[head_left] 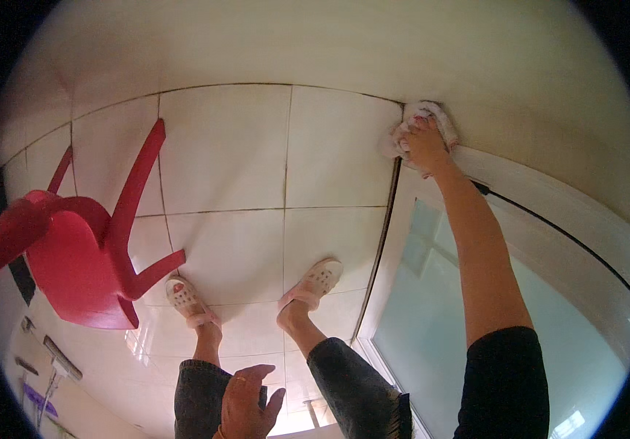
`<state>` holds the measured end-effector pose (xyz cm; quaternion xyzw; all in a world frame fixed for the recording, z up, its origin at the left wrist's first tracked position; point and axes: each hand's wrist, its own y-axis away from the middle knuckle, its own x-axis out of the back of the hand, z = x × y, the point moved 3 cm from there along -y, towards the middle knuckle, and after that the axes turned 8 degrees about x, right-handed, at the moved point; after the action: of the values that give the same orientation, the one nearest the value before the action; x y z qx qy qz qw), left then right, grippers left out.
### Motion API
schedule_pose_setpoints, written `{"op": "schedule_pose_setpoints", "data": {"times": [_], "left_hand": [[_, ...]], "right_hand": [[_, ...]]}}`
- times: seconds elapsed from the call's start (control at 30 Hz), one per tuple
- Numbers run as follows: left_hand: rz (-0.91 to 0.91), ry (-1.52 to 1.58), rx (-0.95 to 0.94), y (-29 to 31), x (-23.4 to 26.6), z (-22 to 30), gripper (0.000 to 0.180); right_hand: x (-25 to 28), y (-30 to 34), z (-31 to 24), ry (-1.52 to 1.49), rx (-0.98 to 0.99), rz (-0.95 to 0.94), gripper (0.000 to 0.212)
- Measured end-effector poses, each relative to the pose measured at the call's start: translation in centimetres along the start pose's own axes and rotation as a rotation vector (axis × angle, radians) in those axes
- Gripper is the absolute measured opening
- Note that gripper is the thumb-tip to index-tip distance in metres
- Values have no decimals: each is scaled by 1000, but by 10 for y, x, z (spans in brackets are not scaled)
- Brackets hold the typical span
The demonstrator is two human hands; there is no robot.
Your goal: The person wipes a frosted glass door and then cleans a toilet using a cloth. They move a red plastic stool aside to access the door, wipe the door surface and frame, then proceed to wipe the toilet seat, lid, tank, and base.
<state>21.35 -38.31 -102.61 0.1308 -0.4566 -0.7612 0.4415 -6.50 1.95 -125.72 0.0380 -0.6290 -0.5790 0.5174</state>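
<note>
My right arm reaches far forward, and my right hand presses a bunched white cloth into the corner where the wall, floor tiles and white door frame meet. Reddish marks show on the cloth, and its underside is hidden. Down by my knees hangs my left hand, holding nothing, its thumb and fingers apart and slightly bent. My feet, in pale clogs, stand on the tiles between my two hands' places.
A red plastic chair stands on the tiled floor at the left. On the right is a door with a frosted pane, and a black cable runs along its frame. A squeegee-like tool is at the lower left.
</note>
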Motion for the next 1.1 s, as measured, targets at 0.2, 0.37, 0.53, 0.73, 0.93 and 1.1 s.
{"op": "schedule_pose_setpoints", "data": {"times": [0.2,0.37,0.53,0.73,0.93,1.1], "left_hand": [[80,33,-64,-6,-13,-12,33],[139,-39,-89,-12,-37,-42,32],[139,-75,-171,-13,-48,-46,33],[184,-75,-160,-15,-42,-64,31],[153,-96,-163,-12,-29,-63,31],[129,-122,-151,-13,-22,-58,33]], "right_hand": [[34,52,5,13,-106,-20,51],[102,150,19,-2,-209,241,47],[176,235,49,208,-488,142,32],[233,346,20,433,-511,287,58],[188,324,0,257,-281,101,68],[93,223,-15,93,-35,189,69]]}}
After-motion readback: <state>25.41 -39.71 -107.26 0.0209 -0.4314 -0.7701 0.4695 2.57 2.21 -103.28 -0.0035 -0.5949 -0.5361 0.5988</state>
